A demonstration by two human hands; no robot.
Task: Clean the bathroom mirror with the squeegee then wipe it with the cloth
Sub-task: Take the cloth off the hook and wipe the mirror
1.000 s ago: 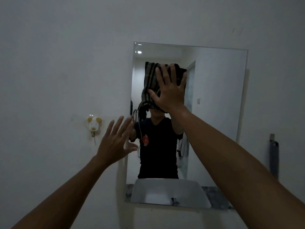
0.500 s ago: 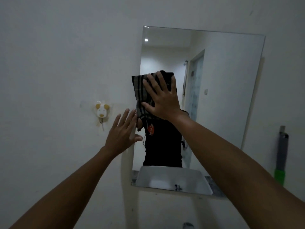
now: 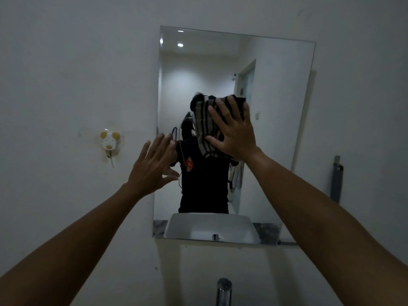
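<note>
Fingers [image 3: 223, 111] of the right hand [image 3: 235, 133] are spread wide and flat over the striped cloth [image 3: 205, 127], pinning it against the mirror [image 3: 276, 102] rather than pinching it; a flat palm likely spreads pressure so more fabric meets the glass on each pass. Part of the cloth sticks out past the fingertips and to their left, bunched in folds. It sits near the middle of the glass, so the wiping step looks to be under way, with the upper glass above the fingers and the lower strip beneath the wrist probably left to cover.

Left of those fingers, the left hand [image 3: 154, 164] is open and holds nothing, its fingers loosely apart at the mirror's left edge; whether they touch the glass or wall cannot be told. It seems raised for balance or bracing.

Far to the right of the wiping fingers, a grey handled tool [image 3: 336, 180] leans or hangs against the wall beyond the mirror, possibly the squeegee, set aside. Well below both hands, a chrome faucet [image 3: 224, 290] rises at the bottom edge.
</note>
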